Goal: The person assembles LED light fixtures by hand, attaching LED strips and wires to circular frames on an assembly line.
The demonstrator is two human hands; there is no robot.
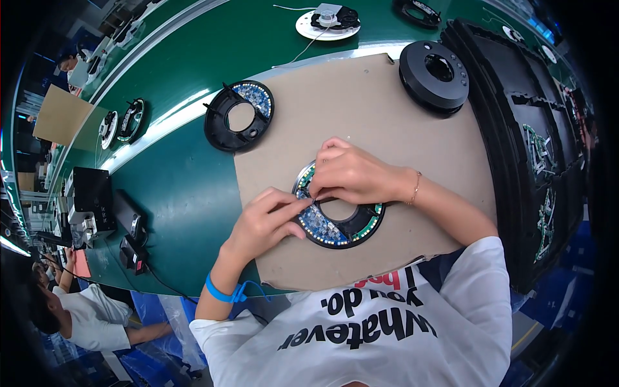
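A round black housing with a central hole (pixel 356 227) lies on the cardboard in front of me. A blue circuit board (pixel 320 226) fills its left part, and small pale squares line its green rim. My right hand (pixel 351 173) reaches over its upper part, thumb and fingers pinched at the board's upper end. What they pinch is hidden. My left hand (pixel 263 222) comes from the left, its bent fingertips meeting the right ones there and its thumb lower, by the board's edge. Anything between the left fingertips is too small to make out.
A similar black ring housing (pixel 222 126) sits at the cardboard's (pixel 309 109) upper left. A black round cover (pixel 435 76) stands at upper right, beside black trays (pixel 480 129) holding boards. Black boxes (pixel 91 200) with cables are leftward; a white disc assembly (pixel 327 24) lies farther back. Another person (pixel 93 316) sits lower left.
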